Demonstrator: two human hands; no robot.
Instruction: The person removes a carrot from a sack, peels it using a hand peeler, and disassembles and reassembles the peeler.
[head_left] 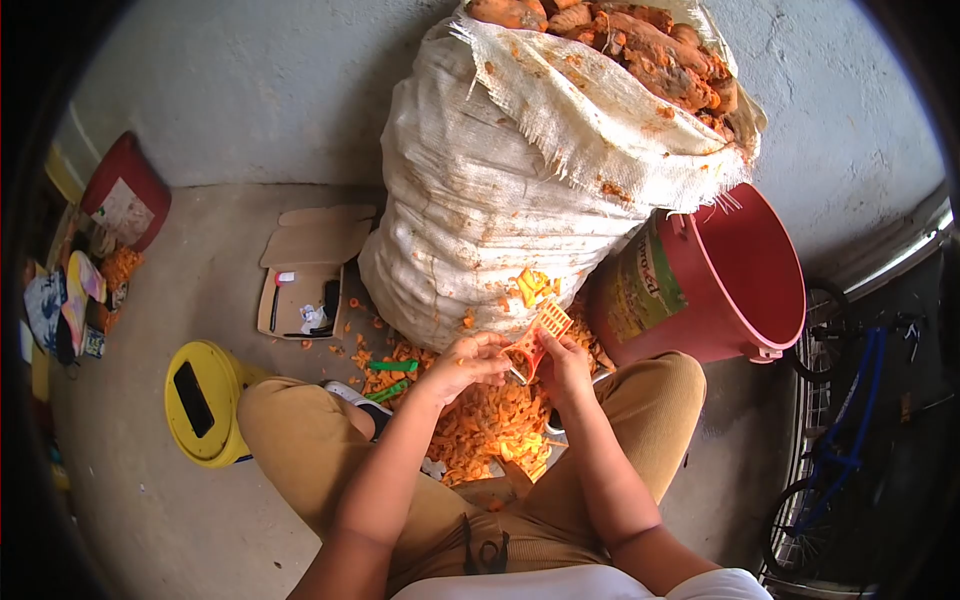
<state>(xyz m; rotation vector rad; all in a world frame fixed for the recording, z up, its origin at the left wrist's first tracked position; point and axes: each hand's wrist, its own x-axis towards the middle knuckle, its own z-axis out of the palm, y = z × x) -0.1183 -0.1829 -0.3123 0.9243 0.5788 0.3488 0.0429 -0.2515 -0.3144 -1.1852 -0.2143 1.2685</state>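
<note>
An orange plastic peeler (pixel 550 321) with a slotted handle is between my two hands, above a heap of orange peelings (pixel 490 425). My right hand (pixel 566 366) grips its side with thumb and fingers. From the other side, the fingers of my left hand (pixel 466 366) close on its head end, where a thin metal blade shows. Two green-handled tools (pixel 392 366) lie on the floor left of the heap. Just beyond my hands stands a big white woven sack (pixel 480 190), full of dirty orange roots (pixel 650 50), with peel stuck to its side.
A red bucket (pixel 640 290) leans beside the sack. To the left are an open cardboard box (pixel 310 245) with small items, and a yellow bucket (pixel 180 440) with a phone (pixel 194 399) on its lid. A blue bicycle (pixel 850 420) stands at right. The wall (pixel 280 90) is behind.
</note>
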